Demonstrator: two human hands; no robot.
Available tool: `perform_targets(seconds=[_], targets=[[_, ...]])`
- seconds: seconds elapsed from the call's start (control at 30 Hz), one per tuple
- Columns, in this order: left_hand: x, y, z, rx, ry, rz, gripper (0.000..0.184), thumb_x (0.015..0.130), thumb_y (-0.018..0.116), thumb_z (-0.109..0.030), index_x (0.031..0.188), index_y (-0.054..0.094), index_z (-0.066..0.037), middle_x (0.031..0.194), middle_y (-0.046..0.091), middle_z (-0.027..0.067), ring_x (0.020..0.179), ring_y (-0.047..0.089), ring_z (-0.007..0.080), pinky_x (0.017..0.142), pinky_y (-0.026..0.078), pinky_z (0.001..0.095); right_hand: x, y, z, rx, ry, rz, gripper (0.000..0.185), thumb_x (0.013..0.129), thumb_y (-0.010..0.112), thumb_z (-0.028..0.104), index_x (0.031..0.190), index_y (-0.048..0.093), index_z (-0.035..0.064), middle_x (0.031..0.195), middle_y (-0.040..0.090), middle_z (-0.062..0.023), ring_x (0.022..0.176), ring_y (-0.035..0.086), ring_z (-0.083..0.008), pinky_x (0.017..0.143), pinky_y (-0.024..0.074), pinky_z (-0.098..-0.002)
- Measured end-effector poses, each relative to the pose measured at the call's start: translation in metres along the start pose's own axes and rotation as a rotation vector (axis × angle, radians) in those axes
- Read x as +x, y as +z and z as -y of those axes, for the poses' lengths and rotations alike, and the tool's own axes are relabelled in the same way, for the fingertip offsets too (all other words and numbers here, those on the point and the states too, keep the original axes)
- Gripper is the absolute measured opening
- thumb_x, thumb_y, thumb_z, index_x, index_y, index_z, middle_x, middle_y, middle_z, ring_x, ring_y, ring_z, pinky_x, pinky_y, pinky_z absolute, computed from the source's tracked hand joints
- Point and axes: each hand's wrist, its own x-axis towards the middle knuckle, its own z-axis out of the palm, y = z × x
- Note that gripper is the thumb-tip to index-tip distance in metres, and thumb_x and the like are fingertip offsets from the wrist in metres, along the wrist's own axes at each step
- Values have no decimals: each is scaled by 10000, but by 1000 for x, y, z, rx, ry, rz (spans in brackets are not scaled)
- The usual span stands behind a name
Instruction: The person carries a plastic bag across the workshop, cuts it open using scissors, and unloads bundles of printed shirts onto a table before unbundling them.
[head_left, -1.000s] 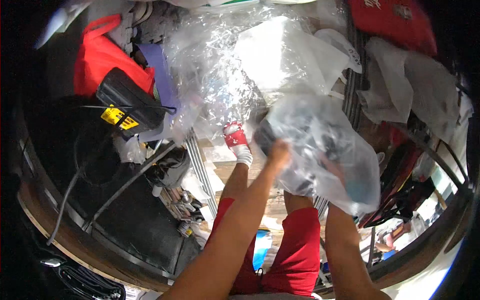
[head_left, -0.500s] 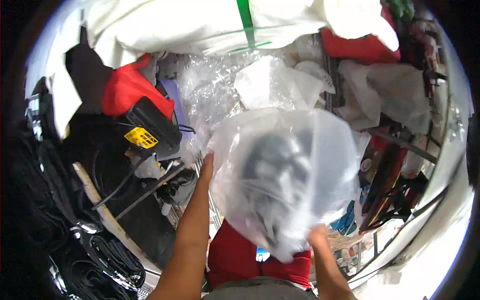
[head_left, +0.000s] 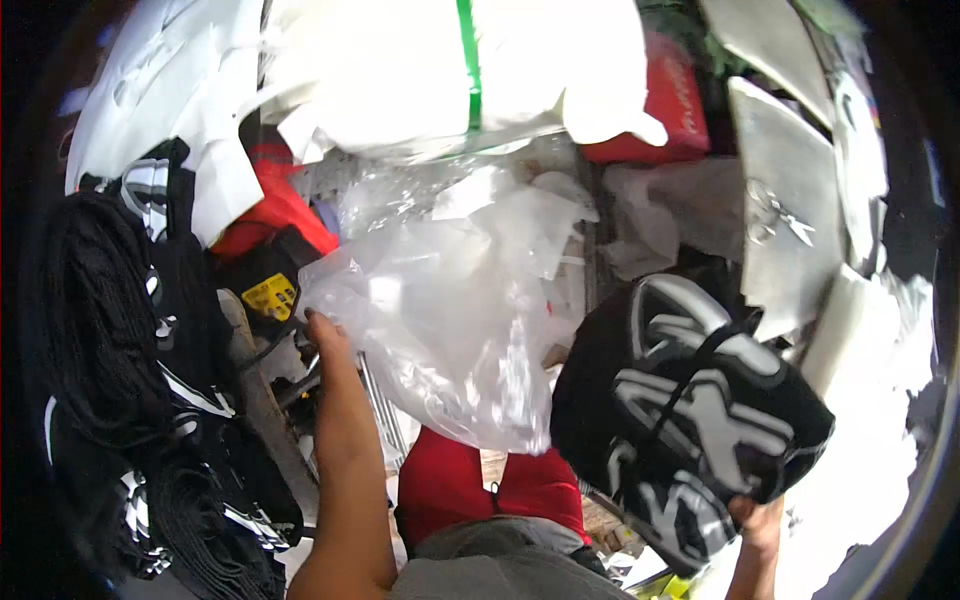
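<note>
My left hand (head_left: 326, 330) grips the edge of a clear plastic bag (head_left: 440, 310), which hangs spread out in front of me and looks empty. Off to the right, my right hand (head_left: 757, 520) is closed on the lower edge of a bundle of black fabric (head_left: 690, 410) with large grey and white lettering. A thin dark band crosses the bundle. Most of the fingers of that hand are hidden behind the fabric. Bag and bundle are close together, the bundle just right of the bag.
Stacked black fabric with white markings (head_left: 130, 350) lies on the left. A large white sack with a green strap (head_left: 400, 70) is at the back. Scissors (head_left: 780, 215) rest on a grey board (head_left: 800, 270) at right. A red bag (head_left: 275, 210) and yellow label (head_left: 270, 297) sit back left.
The black fabric bundle, inside the plastic bag before, is now outside it in my right hand, further right. The bag has collapsed and moved left with my left hand.
</note>
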Motion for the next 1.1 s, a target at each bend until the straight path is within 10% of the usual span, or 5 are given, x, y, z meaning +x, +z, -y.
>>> perform_targets(seconds=[0.23,0.43,0.67,0.97,1.1], targets=[[-184,45,68,510,724,332,559,960,537,-275,1382,373,54,1417,423,240,1316,411,348,1096,322,389,-21,-27,78,659,76,-275,739,624,745,216,1275,483,-15,1122,593,-98,1009,554,-217,921,440,-342],[-364,22,58,149,2,958,566,936,484,-503,1386,444,-161,1398,455,60,1217,465,209,952,431,409,-52,-46,67,534,18,-24,712,615,784,246,1223,530,-24,1145,605,-121,992,575,-223,892,448,-320],[-509,-37,-21,-338,129,1091,576,944,456,-528,1362,455,-131,1289,453,62,1143,462,188,1006,389,381,-75,-51,163,248,-493,52,509,866,649,336,1228,502,9,815,592,-54,668,566,-156,620,471,-300],[-607,-449,-356,-983,1288,431,607,941,411,-616,1165,656,-107,948,600,31,904,521,131,922,423,325,-172,14,388,1249,-659,414,467,898,602,349,1212,532,11,878,635,-80,731,611,-192,686,507,-328],[-649,-592,-391,-751,1866,-108,656,1004,297,-534,1413,405,-33,1311,567,138,1169,550,253,1000,392,360,-127,79,480,1274,-1103,922,431,916,551,378,1133,591,7,1020,657,-139,937,636,-244,888,495,-373]])
